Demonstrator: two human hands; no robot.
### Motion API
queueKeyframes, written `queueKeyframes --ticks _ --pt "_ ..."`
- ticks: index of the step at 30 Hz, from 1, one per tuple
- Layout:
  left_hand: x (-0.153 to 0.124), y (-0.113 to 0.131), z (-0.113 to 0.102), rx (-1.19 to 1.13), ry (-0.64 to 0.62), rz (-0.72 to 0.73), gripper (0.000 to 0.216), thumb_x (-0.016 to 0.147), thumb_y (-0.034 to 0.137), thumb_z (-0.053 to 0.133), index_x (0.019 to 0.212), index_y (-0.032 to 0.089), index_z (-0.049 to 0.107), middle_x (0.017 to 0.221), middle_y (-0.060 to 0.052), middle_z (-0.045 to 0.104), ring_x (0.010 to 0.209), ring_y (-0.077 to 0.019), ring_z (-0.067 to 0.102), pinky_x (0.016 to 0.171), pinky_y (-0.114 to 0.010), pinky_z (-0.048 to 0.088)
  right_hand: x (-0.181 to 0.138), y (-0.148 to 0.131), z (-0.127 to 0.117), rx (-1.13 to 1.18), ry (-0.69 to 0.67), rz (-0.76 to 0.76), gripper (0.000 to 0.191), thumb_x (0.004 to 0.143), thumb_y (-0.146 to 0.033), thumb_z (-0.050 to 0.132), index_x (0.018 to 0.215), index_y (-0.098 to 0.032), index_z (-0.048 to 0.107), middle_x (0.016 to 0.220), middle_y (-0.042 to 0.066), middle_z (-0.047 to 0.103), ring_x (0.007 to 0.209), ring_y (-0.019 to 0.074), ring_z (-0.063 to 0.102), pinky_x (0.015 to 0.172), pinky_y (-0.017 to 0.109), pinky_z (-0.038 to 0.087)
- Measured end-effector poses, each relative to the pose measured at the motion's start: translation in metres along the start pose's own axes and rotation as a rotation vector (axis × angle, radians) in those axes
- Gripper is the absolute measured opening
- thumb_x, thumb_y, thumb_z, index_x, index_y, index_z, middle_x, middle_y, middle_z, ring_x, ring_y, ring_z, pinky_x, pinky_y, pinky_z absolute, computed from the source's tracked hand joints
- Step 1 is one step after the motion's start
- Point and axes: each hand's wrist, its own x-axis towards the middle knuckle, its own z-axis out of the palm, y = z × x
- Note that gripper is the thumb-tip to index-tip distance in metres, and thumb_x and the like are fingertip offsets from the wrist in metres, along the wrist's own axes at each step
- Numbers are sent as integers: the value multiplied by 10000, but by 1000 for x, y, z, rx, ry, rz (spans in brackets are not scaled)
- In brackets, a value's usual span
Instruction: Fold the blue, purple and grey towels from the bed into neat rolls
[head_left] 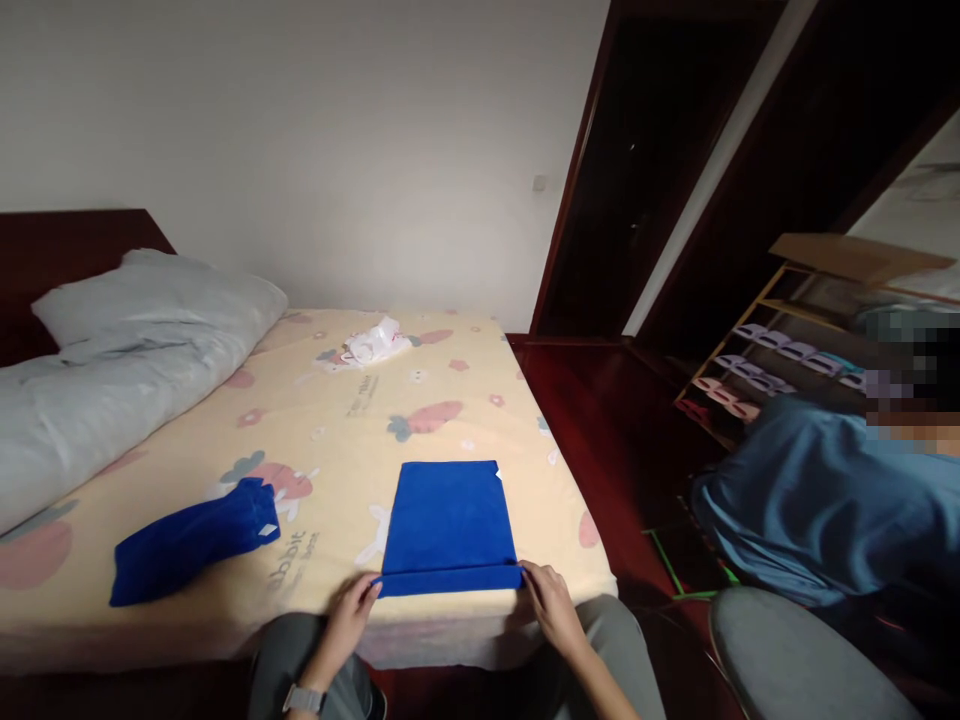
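Observation:
A blue towel (450, 520) lies flat near the front edge of the bed, with its near edge rolled over into a narrow fold. My left hand (351, 610) pinches the left end of that fold, and my right hand (550, 600) pinches the right end. A second blue towel (191, 540), loosely bunched, rests on the bed to the left, apart from both hands. I wear a watch on my left wrist.
The bed (337, 420) has a yellow sheet with carrot prints, a grey duvet (112, 360) at the left and a crumpled white bag (375, 343) at the far end. Another person in a blue top (825, 500) bends down at the right, by a shoe rack (787, 360).

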Motion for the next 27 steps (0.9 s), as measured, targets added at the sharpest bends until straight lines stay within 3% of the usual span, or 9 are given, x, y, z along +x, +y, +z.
queueKeyframes --ticks 5,10,16,23,27 --pt "-6 11 0 59 -29 10 421 831 605 600 955 226 734 917 -88 741 871 -238 694 811 -338 572 -6 -3 6 76 55 64 389 956 -492 473 1102 -237 728 1107 105 722 1072 282 642 985 432 479" --pt "-8 13 0 36 -77 8 417 835 608 601 904 220 738 944 -98 740 899 -243 689 831 -341 568 -11 -1 2 67 -14 -10 339 912 -503 573 1061 -253 749 1098 102 729 1088 295 634 986 446 477" --pt "-1 4 9 66 77 4 487 872 639 505 1022 234 730 1077 -101 748 1023 -266 690 952 -395 541 -3 4 8 152 66 66 436 939 -551 497 1019 -213 761 1035 126 744 1006 308 660 942 457 492" --pt "7 1 32 329 233 118 465 955 537 390 1033 220 722 1059 -125 749 1010 -298 680 931 -460 504 13 1 22 -59 118 139 457 970 -487 391 1046 -201 740 1033 121 738 997 308 652 927 428 468" --pt "5 3 34 381 221 169 420 980 463 385 1079 209 705 1083 -126 741 1030 -291 670 929 -447 477 21 -1 10 -183 86 110 473 983 -468 344 1067 -203 726 1023 114 736 962 302 640 882 414 456"
